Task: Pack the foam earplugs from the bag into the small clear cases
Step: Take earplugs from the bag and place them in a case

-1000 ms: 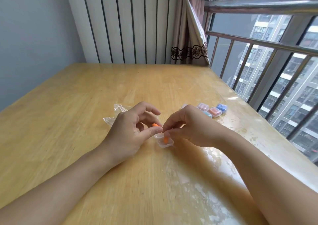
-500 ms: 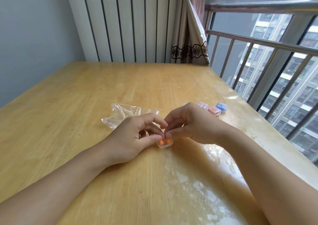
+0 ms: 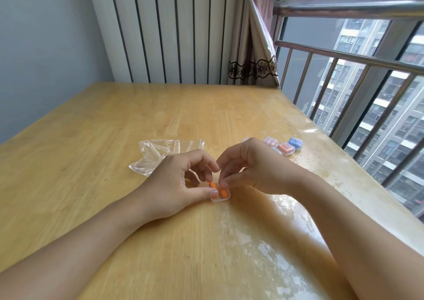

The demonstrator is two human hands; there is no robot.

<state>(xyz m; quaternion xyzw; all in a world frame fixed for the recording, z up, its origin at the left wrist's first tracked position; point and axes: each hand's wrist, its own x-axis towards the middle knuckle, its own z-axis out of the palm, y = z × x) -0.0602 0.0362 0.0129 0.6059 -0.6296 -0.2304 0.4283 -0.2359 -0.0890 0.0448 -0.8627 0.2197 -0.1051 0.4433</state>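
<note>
Here, on a pale wooden surface (image 3: 160,116), a small clear plastic case (image 3: 220,195) holds two orange foam earplugs (image 3: 223,190). The left hand (image 3: 174,185) pinches the case's edge; the right hand (image 3: 254,169) presses fingertips onto the earplugs. They look light and squashy, best pinched mid-length.

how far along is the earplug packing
Done: closed cases with pink, orange-red and blue plugs sit by the window. In hand: left hand and right hand work on a case holding two orange earplugs. The bag looks empty, so closing this case may be all that's left.
</note>
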